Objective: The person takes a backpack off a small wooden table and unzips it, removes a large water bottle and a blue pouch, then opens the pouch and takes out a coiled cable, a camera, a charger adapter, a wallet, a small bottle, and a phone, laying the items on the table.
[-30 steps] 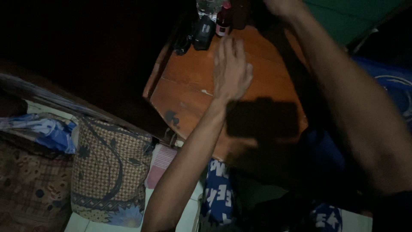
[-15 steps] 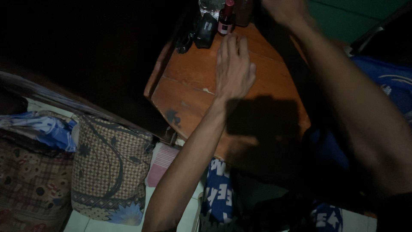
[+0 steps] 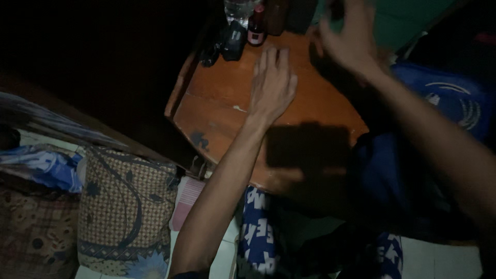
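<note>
My left hand (image 3: 272, 82) lies flat, palm down, on a small brown wooden table (image 3: 217, 111), fingers pointing to the far edge. It holds nothing. My right hand (image 3: 347, 39) is raised above the table's far right corner, blurred, fingers spread, with nothing visible in it. At the table's far edge stand a small dark bottle with a pink label (image 3: 257, 26), a clear plastic bottle (image 3: 237, 9) and dark objects (image 3: 225, 44), just beyond the left fingertips.
A patterned cloth bag (image 3: 121, 206) and a blue plastic bag (image 3: 44, 168) lie at the lower left on a white tiled floor. Blue printed fabric (image 3: 256, 232) hangs below the table. A blue bag (image 3: 449, 101) sits at right. Surroundings are dark.
My right hand has come down and back from the far edge into fuller view, fingers spread. My left hand stays flat on the table.
</note>
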`<state>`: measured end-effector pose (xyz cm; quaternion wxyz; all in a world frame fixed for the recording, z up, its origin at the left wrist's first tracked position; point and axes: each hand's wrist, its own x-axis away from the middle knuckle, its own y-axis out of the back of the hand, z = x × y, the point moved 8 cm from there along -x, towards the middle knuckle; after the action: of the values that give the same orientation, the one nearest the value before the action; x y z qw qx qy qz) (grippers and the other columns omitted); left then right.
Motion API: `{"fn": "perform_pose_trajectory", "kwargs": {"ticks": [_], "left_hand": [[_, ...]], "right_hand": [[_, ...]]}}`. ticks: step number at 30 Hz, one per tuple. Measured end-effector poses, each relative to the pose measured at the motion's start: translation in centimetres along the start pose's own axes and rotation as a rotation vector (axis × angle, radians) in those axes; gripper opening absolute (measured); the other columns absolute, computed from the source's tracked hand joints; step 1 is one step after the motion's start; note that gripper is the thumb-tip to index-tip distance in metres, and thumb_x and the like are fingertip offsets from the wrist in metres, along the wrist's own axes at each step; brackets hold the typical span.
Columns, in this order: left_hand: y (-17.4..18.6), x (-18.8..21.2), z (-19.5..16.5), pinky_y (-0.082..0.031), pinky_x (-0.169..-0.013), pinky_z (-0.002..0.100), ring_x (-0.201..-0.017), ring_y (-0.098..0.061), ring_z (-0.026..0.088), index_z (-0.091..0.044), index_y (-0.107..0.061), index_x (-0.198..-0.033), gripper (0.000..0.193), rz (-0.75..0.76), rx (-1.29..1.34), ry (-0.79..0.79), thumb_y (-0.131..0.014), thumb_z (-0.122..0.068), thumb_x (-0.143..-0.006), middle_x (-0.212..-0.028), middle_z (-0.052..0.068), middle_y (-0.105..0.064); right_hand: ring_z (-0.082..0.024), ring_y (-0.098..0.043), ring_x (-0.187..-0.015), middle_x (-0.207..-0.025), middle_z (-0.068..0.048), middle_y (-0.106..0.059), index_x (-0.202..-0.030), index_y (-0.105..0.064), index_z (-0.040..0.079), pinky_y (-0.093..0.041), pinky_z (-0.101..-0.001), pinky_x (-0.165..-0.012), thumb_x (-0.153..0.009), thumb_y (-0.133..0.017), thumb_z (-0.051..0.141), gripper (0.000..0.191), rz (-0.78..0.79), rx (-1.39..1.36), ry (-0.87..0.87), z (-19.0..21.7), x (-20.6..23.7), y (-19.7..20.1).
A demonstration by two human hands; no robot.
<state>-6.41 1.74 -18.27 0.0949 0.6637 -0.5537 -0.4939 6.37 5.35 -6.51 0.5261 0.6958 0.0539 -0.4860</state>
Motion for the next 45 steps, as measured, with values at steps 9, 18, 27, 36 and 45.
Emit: {"fn": "perform_pose_trajectory", "kwargs": {"ticks": [9,18,27,36,45], "left_hand": [[1.6,0.4,-3.3,-0.035,-0.117,0.055,-0.142,-0.044,0.042,0.002,-0.048,-0.147,0.054,-0.02,0.091,-0.179,-0.056,-0.033,-0.107,-0.147,0.025,-0.05],[4.4,3.2,-13.4,-0.037,-0.119,0.054,-0.141,-0.048,0.039,-0.003,-0.057,-0.139,0.045,-0.007,0.202,-0.404,-0.065,-0.03,-0.104,-0.142,0.018,-0.057],[4.3,5.5,-24.7,-0.042,-0.111,0.049,-0.13,-0.056,0.036,-0.003,-0.057,-0.14,0.047,0.385,0.464,-0.378,-0.065,-0.029,-0.101,-0.135,0.017,-0.061],[4.1,6.1,-23.9,-0.024,-0.117,0.06,-0.147,-0.025,0.045,-0.002,-0.064,-0.13,0.047,0.665,0.002,-0.235,-0.067,-0.025,-0.089,-0.156,0.029,-0.032],[3.8,6.0,-25.1,-0.029,-0.12,0.058,-0.15,-0.029,0.044,-0.002,-0.071,-0.123,0.049,0.783,-0.253,-0.159,-0.07,-0.038,-0.09,-0.159,0.027,-0.037]], "right_hand": [[-0.039,-0.063,-0.112,-0.119,-0.026,-0.065,-0.131,-0.062,-0.006,-0.051,-0.0483,-0.096,-0.094,-0.069,0.023,0.047,0.479,-0.103,-0.242,1.6,6.2,3.4],[-0.034,-0.061,-0.112,-0.116,-0.019,-0.065,-0.123,-0.066,-0.002,-0.05,-0.0465,-0.093,-0.094,-0.066,0.019,0.036,0.479,-0.157,-0.282,6.6,10.8,15.9],[-0.025,-0.067,-0.107,-0.113,-0.01,-0.07,-0.119,-0.07,0.006,-0.055,-0.0413,-0.09,-0.093,-0.065,0.025,0.033,0.624,-0.173,-0.555,5.7,17.8,23.1],[-0.022,-0.059,-0.118,-0.124,-0.008,-0.064,-0.126,-0.065,0.011,-0.046,-0.0424,-0.105,-0.099,-0.05,0.036,0.04,1.01,-0.069,-0.663,6.8,22.8,23.2],[-0.022,-0.057,-0.121,-0.127,-0.008,-0.061,-0.134,-0.061,0.011,-0.047,-0.042,-0.105,-0.099,-0.051,0.039,0.046,1.06,0.007,-0.702,6.9,23.2,23.0]]}}
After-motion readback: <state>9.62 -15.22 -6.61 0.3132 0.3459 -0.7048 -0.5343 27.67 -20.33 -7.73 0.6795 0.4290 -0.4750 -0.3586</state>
